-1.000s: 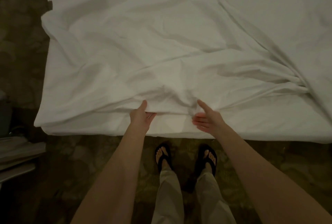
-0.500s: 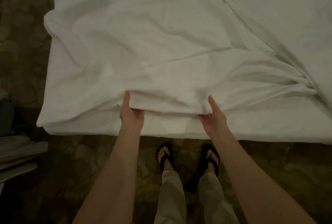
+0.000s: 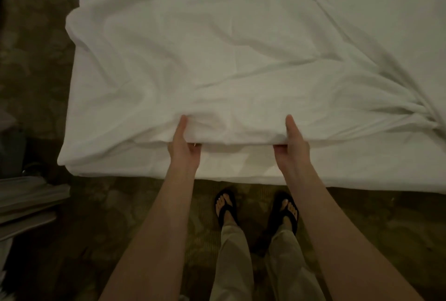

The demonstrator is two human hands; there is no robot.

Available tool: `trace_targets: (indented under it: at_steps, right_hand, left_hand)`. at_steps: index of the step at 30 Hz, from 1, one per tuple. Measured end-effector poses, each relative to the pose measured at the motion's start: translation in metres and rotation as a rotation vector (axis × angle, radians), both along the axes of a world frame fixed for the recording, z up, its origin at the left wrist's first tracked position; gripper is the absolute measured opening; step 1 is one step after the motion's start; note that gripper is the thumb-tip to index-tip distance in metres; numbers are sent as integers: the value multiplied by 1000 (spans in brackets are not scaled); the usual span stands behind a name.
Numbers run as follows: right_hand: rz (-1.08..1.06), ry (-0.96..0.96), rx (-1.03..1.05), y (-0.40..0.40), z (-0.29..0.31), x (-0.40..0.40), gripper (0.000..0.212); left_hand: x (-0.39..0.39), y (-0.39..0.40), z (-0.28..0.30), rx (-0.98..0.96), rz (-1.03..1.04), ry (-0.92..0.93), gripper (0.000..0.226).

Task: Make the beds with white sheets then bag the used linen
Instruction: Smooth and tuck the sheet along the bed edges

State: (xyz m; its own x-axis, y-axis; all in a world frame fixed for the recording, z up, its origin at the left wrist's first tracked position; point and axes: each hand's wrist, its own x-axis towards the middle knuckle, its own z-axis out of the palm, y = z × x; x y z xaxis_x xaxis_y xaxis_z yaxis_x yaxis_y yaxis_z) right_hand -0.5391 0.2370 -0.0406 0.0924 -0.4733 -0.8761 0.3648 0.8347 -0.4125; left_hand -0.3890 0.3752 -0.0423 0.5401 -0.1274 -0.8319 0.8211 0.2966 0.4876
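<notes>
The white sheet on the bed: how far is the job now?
Done: the wrinkled white cotton sheet already covers the mattress. In hand: the left hand and the right hand grip its near edge. Left: smoothing, tucking; no linen bag is visible.

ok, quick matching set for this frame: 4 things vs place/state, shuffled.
Things:
1. left hand
2. white sheet
3. black flip-flops
4. right hand

Place or state:
A. on the carpet, below the bed edge
B. wrinkled, spread over the bed
C. pinches the sheet edge, right of the other
D. pinches the sheet edge, nearer the bed corner

Pairs: 1-D, 2-B, 3-A, 4-C
</notes>
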Motion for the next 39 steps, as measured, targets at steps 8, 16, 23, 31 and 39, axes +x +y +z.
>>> trace_targets:
  at_steps: [8, 16, 23, 31, 39]
  right_hand:
    - [689, 257, 229, 30, -5, -62, 20]
    - [726, 255, 59, -14, 3, -13, 54]
    - [679, 269, 247, 7, -21, -33, 48]
    - [506, 295, 139, 4, -23, -22, 12]
    - [482, 333, 113, 18, -14, -50, 27]
  left_hand:
    - [-26, 44, -13, 297, -139, 127, 14]
    - [-4, -2, 12, 133, -413, 139, 54]
    - [4, -22, -4, 165, -329, 207, 41]
    - [-7, -14, -19, 188, -336, 102, 31]
    - [-44, 37, -16, 246, -274, 83, 26]
